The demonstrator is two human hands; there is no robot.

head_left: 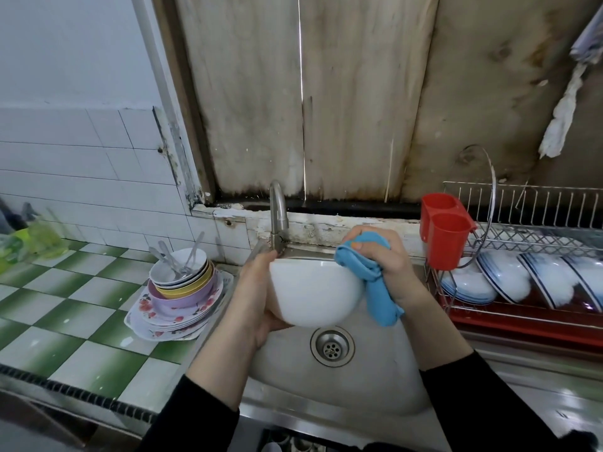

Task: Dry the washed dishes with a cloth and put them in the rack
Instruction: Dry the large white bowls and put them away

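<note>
Left grip (253,298) snug around white bowl (313,293); right grip (383,256) tight on blue cloth (378,288)

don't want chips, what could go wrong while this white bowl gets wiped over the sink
The left hand holds the white bowl above the sink; if wet, it might slip and drop. Its rim is close to the faucet and could knock it. The dish stack beside the sink carries loose spoons and could be nudged.
</note>
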